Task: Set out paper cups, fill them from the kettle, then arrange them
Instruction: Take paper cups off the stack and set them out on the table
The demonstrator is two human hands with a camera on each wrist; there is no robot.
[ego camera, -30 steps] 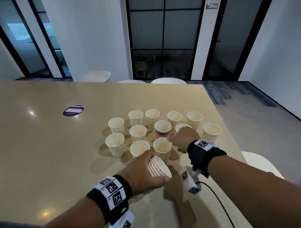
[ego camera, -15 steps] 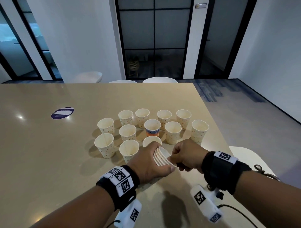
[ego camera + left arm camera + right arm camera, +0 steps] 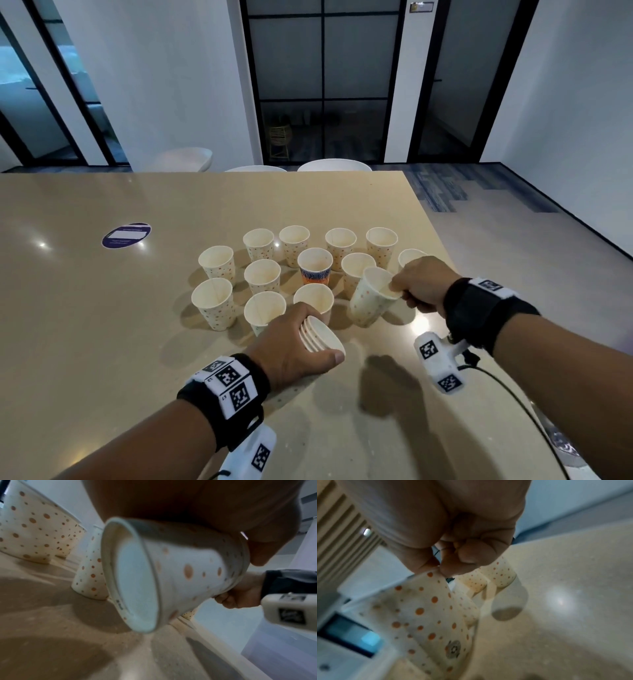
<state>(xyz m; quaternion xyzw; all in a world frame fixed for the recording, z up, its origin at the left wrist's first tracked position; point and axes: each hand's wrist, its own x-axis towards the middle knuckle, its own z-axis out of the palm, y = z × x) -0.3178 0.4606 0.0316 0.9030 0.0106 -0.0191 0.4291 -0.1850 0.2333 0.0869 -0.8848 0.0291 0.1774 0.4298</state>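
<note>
Right hand point(image 3: 423, 284) pinching the rim of one dotted paper cup point(image 3: 371, 297), tilted, just right of the orange-and-blue patterned cup point(image 3: 315, 266) and at the near right of the group; unclear whether its base touches the beige table point(image 3: 102, 342). Left hand point(image 3: 291, 346) wrapped round a nested stack of dotted cups point(image 3: 320, 337) lying on its side, mouth turned right, just nearer than the patterned cup, above the tabletop. Twelve more dotted cups point(image 3: 262, 275) upright around the patterned one; round purple sticker point(image 3: 126, 235) well to its left.
</note>
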